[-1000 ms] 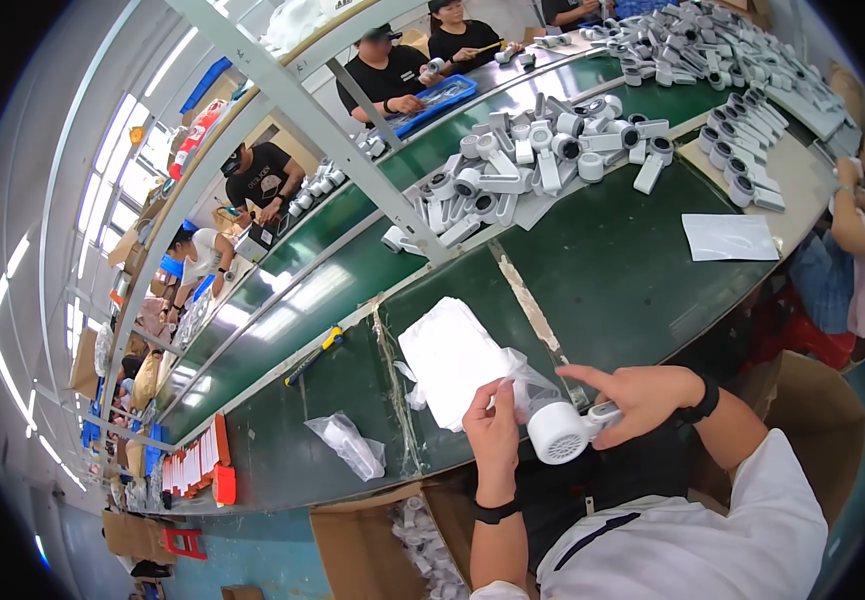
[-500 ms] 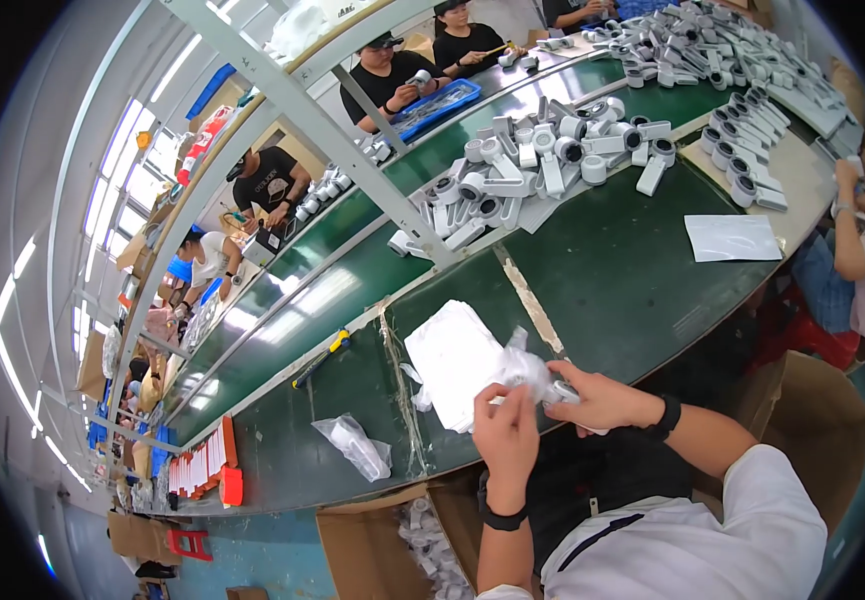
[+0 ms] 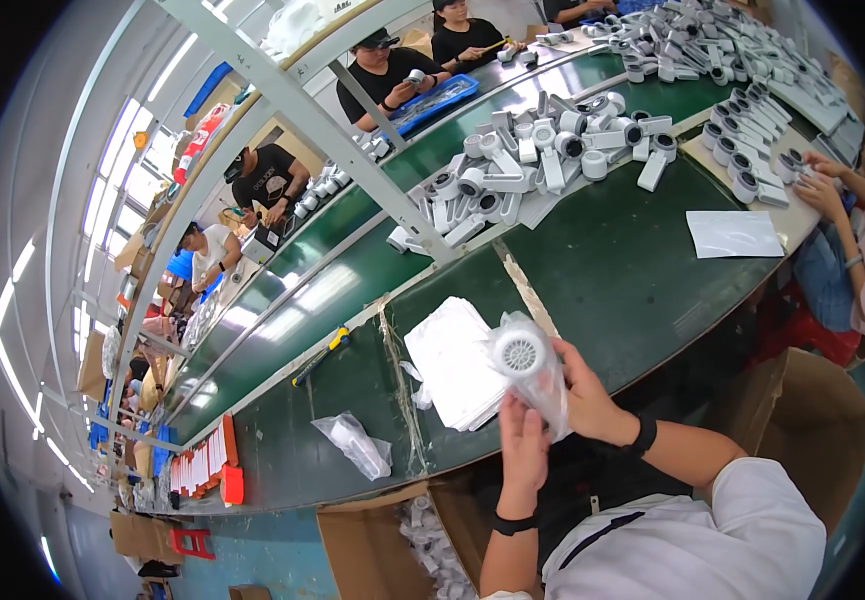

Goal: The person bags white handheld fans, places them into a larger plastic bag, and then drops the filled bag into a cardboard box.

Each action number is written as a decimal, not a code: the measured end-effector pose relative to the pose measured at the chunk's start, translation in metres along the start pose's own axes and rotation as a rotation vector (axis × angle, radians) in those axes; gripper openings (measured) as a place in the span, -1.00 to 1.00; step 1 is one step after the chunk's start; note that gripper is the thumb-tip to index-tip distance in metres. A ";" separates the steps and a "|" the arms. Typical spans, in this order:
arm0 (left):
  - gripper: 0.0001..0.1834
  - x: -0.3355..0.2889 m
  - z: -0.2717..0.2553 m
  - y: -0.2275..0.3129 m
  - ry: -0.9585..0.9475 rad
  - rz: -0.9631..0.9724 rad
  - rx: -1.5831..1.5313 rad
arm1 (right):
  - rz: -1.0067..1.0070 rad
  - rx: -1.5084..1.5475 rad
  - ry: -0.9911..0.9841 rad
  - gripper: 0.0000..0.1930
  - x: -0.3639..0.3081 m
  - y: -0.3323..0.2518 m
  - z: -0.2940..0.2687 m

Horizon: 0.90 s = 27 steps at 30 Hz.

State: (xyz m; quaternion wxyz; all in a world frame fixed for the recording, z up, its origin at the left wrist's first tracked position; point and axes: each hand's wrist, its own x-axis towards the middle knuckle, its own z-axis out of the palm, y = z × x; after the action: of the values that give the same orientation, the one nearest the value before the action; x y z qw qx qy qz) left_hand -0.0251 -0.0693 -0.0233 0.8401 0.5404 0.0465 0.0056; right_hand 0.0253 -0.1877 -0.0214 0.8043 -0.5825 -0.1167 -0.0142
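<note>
Fingers of the left hand (image 3: 525, 445) touch the low part of a white fan (image 3: 520, 354) in a clear bag (image 3: 553, 396), but I can't tell if they pinch it. The right hand (image 3: 595, 397) is closed on the fan's side, gripping it through the bag. I see the fan by the near edge of the green worktop (image 3: 617, 290), with its round, holed face showing. Just left of it is a flat white stack (image 3: 449, 365). Farther left I see a see-through packet (image 3: 354, 446) and a yellow and black cutter (image 3: 322, 356). Past the stack sits a big heap of white gadgets (image 3: 544, 150). A shiny pale sheet (image 3: 735, 234) lies to the right. Lower down, a brown box (image 3: 357, 550) holds lots of small white things (image 3: 434, 548). At the far right, another person's hands (image 3: 824, 188) hold a white gadget.
</note>
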 end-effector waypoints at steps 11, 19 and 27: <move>-0.50 -0.009 -0.030 0.018 -0.077 0.021 -0.328 | -0.448 -0.593 0.060 -0.83 0.000 -0.010 -0.009; -0.63 -0.032 -0.142 0.100 0.823 0.447 0.434 | -0.162 -0.589 -0.087 -0.87 -0.004 0.012 -0.022; -0.46 -0.030 -0.268 0.126 1.143 0.149 1.225 | -0.012 -0.665 -0.091 -0.82 0.005 0.033 -0.028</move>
State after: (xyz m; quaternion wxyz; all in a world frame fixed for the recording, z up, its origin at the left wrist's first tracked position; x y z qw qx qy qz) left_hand -0.0728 0.2244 -0.0165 0.2427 0.8166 0.4238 0.3075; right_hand 0.0407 -0.2032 -0.0593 0.5642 -0.8123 -0.1448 -0.0302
